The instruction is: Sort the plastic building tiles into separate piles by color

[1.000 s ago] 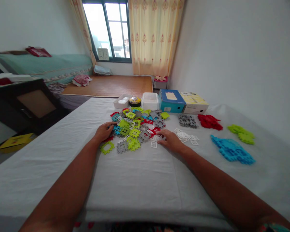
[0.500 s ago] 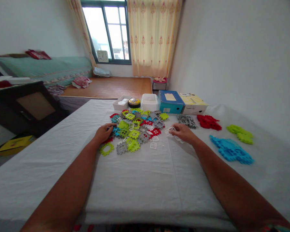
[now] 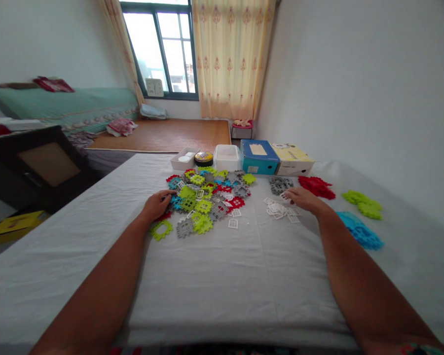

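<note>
My left hand (image 3: pixel 158 205) rests at the left edge of a mixed pile of gear-edged plastic building pieces (image 3: pixel 188 204) in green, grey, red and blue. Its fingers reach forward against the pieces, thumb slightly apart, with no held piece visible. My right hand (image 3: pixel 304 199) pinches a small white lattice window piece (image 3: pixel 284 196) just above a loose heap of similar white window pieces (image 3: pixel 277 211). A few more white window pieces (image 3: pixel 233 224) lie at the right side of the mixed pile.
Sorted grey pieces (image 3: pixel 280 184), red pieces (image 3: pixel 315 187), green pieces (image 3: pixel 363 204) and blue pieces (image 3: pixel 360 230) lie to the right. Behind the pile stand a white tray (image 3: pixel 177 162), a round tin (image 3: pixel 203 158), a clear tub (image 3: pixel 227 158), a blue box (image 3: pixel 259 158) and a yellow-white box (image 3: pixel 294 160).
My right hand has moved right with a white window piece, uncovering the heap of white pieces. My left hand has stayed at the pile's edge. The camera view has shifted slightly.
</note>
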`<action>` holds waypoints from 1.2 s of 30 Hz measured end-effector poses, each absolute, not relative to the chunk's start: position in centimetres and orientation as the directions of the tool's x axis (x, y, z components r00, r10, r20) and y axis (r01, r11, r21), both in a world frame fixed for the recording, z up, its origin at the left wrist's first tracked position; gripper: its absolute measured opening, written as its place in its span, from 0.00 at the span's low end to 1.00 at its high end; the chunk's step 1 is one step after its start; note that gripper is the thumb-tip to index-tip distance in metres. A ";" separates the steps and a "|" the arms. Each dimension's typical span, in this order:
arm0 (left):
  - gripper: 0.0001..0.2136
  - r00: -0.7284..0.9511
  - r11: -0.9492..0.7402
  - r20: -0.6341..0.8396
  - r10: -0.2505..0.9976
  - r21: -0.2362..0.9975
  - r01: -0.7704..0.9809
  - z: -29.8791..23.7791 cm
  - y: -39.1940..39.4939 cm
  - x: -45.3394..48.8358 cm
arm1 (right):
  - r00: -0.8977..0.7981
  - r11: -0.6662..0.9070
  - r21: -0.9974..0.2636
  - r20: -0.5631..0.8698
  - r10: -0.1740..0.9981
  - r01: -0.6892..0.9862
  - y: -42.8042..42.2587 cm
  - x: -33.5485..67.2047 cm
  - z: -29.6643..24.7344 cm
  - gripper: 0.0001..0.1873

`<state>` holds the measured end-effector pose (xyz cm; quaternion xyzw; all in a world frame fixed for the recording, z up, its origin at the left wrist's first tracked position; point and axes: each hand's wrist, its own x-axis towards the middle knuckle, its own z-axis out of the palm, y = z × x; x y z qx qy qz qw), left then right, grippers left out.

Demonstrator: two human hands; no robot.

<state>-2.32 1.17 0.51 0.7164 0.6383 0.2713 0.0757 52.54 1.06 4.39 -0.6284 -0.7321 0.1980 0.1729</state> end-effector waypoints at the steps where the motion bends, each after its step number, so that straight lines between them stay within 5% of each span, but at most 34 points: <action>1: 0.22 0.037 -0.173 0.292 0.956 0.454 0.874 0.5 1.2 -2.3 | -0.162 0.141 -0.527 0.007 0.987 0.838 1.0 52.8 4.5 0.16; 8: 0.20 0.011 -0.149 0.285 0.958 0.466 0.872 0.7 1.0 -2.1 | -0.230 0.166 -0.543 -0.051 0.972 0.823 0.8 54.3 4.5 0.16; 13: 0.21 0.026 -0.160 0.278 0.960 0.471 0.868 1.0 0.9 -1.9 | -0.126 0.241 -0.451 0.271 0.954 0.859 0.3 50.3 4.8 0.16; 17: 0.20 0.020 -0.157 0.282 0.959 0.474 0.866 1.0 0.9 -1.9 | -0.390 0.529 -0.480 0.364 0.846 0.700 -1.8 43.7 3.7 0.14; 21: 0.21 0.034 -0.164 0.283 0.959 0.450 0.878 0.8 1.0 -2.1 | -0.615 0.696 -0.326 0.326 0.718 0.640 -3.7 38.7 1.7 0.14; 32: 0.21 0.025 -0.152 0.276 0.961 0.448 0.881 1.0 0.8 -1.9 | -0.643 0.660 0.010 0.233 0.729 0.751 -4.7 37.4 2.4 0.13; 36: 0.21 0.023 -0.153 0.279 0.960 0.454 0.878 1.0 0.8 -1.9 | -0.563 0.594 -0.019 0.298 0.771 0.804 -4.2 38.1 2.4 0.13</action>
